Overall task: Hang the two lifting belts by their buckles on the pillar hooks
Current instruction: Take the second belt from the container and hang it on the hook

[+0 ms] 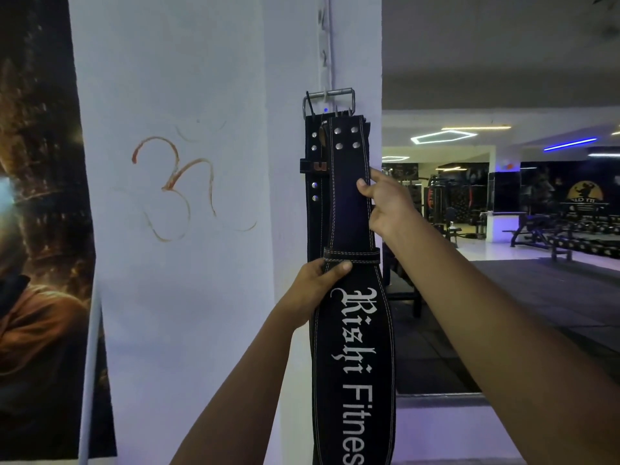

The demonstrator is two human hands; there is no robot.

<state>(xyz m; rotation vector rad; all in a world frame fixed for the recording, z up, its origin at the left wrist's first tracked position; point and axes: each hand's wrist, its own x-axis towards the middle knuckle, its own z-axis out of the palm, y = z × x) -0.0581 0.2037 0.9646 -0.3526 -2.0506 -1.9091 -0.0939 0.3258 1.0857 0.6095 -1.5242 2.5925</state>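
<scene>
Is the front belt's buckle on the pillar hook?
Yes, the metal buckle sits over the white hook on the pillar.

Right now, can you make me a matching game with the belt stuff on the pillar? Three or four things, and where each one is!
Things:
1. metal buckle
2. left hand
3. right hand
4. orange drawing

Places:
A. on the belt's right edge
B. on the white pillar, left of the belts
C. on the hook at the top
D. just under the belt's loop

Pairs: 1-C, 2-D, 3-A, 4-B
</scene>
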